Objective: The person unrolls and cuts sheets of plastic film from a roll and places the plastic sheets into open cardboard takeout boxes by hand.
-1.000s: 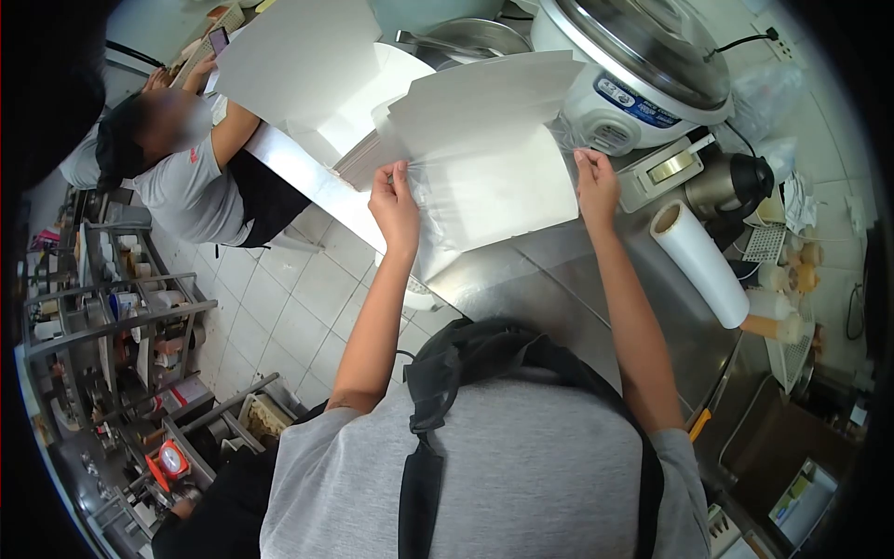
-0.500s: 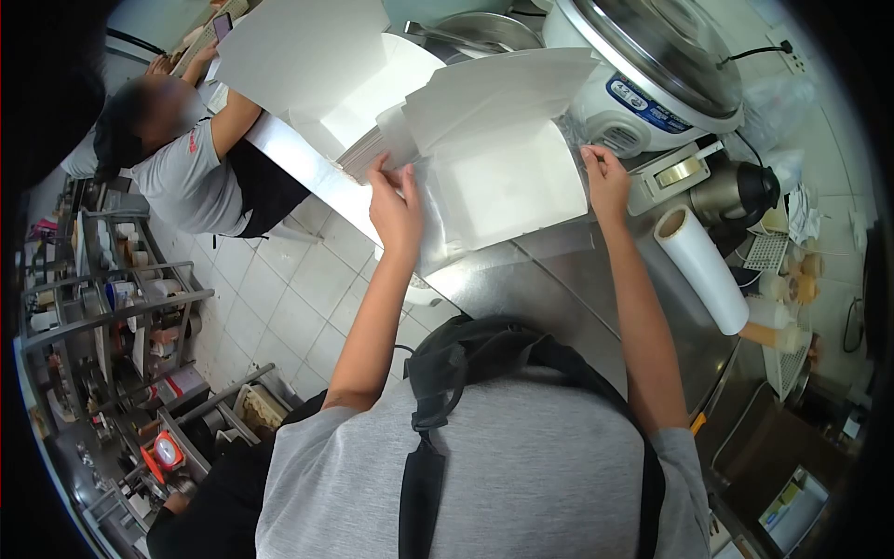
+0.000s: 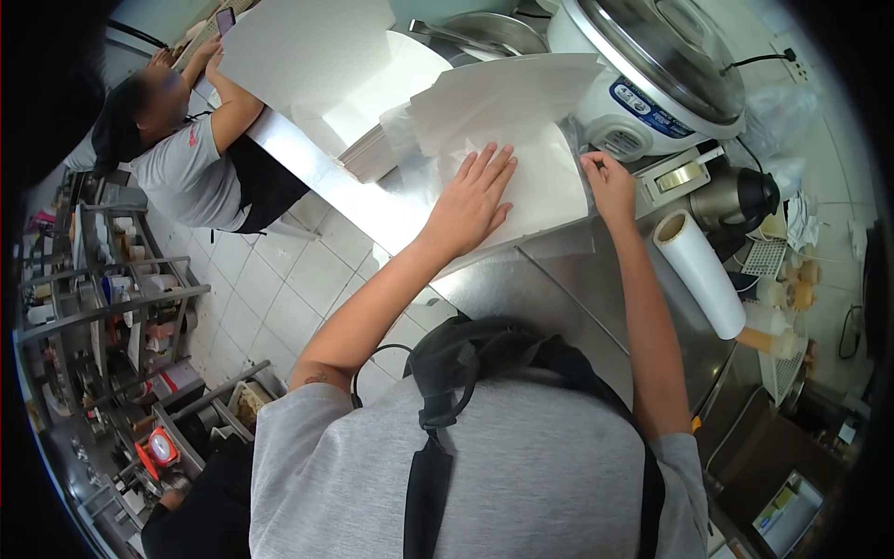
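My left hand [image 3: 473, 200] lies flat, fingers stretched out, on a white paperboard sheet [image 3: 540, 196] on the steel counter. Clear plastic film [image 3: 424, 182] covers part of this sheet and sticks out past its edges. At the sheet's right edge, my right hand [image 3: 612, 189] has its fingertips pinched together on the film's border. A raised white flap [image 3: 503, 98] stands behind the sheet. Left of it, a stack of white boards [image 3: 370, 154] sits beside another large open white paperboard piece [image 3: 298, 56].
A white rice cooker [image 3: 643, 84] stands behind my right hand, near a tape dispenser [image 3: 678, 175], a metal jug [image 3: 731, 197] and a white roll [image 3: 698, 272]. Tongs [image 3: 456, 39] rest over a metal bowl [image 3: 503, 33]. A co-worker [image 3: 191, 168] leans at the counter's left, holding a phone.
My left hand has left the film's left edge and moved right, onto the sheet, opening flat. My right hand stays at the right edge. The co-worker's arm has shifted slightly.
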`<state>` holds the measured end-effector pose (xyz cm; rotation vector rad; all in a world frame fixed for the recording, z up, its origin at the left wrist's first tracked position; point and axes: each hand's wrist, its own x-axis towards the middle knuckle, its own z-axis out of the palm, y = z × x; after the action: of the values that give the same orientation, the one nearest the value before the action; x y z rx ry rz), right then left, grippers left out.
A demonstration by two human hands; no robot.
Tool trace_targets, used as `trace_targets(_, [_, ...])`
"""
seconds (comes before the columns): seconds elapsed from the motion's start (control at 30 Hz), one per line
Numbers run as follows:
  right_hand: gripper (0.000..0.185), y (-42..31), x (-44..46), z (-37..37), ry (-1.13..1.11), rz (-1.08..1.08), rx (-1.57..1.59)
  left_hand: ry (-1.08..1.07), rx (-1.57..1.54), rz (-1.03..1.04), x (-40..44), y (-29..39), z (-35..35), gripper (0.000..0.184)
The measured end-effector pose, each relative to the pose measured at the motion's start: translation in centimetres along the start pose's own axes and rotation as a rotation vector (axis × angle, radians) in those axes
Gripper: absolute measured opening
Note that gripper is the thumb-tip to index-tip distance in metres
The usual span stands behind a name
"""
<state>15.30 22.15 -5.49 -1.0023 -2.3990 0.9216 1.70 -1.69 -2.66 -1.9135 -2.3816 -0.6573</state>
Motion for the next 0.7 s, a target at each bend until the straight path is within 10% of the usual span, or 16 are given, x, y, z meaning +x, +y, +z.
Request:
trace_targets(0.2, [0.02,-7.4,-1.3,-0.5,0.44,-0.618,-0.216,-0.007,0.061,0.01,-0.3,-0.5,1.0,0.061])
trace_targets(0.27, [0.024,-8.7,-2.8,1.5,0.124,-0.813,-0.099,-0.025,0.078,0.002,-0.2,-0.8,1.5,0.062])
trace_targets(0.7, [0.048,-4.1,-1.5,5.0,-0.259,-0.64,-0.357,-0.189,0.242,-0.1,0.0,-2.5,4.6,0.065])
